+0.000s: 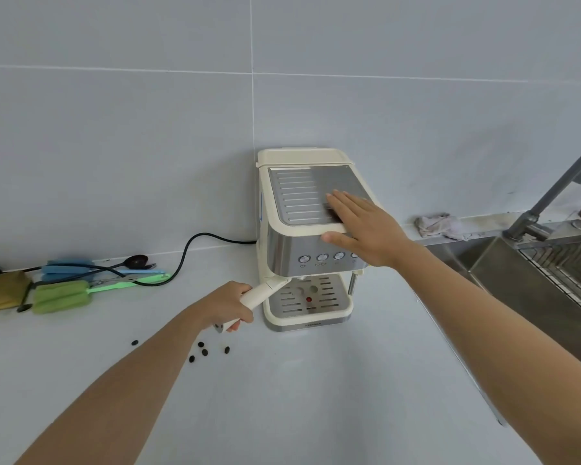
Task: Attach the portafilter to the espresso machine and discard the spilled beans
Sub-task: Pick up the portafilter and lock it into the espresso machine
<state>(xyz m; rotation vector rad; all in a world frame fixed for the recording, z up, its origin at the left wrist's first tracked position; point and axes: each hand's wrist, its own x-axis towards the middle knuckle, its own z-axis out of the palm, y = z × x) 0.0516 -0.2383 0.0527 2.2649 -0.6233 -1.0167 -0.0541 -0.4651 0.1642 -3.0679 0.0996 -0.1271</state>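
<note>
The portafilter (pixel 260 294) sits with its head up under the front of the espresso machine (pixel 302 236), its cream handle slanting down-left into the left hand (pixel 230 305), whose fingers are wrapped tight around it. The right hand (pixel 359 226) lies flat and spread on the machine's top right edge, holding nothing. Spilled beans (pixel 202 351) lie scattered on the white worktop (pixel 316 397) just below the left hand

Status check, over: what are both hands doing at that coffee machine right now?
Left hand gripping portafilter handle under the group head. Right hand flat on espresso machine top, bracing. Spilled beans on counter, untouched.
</note>
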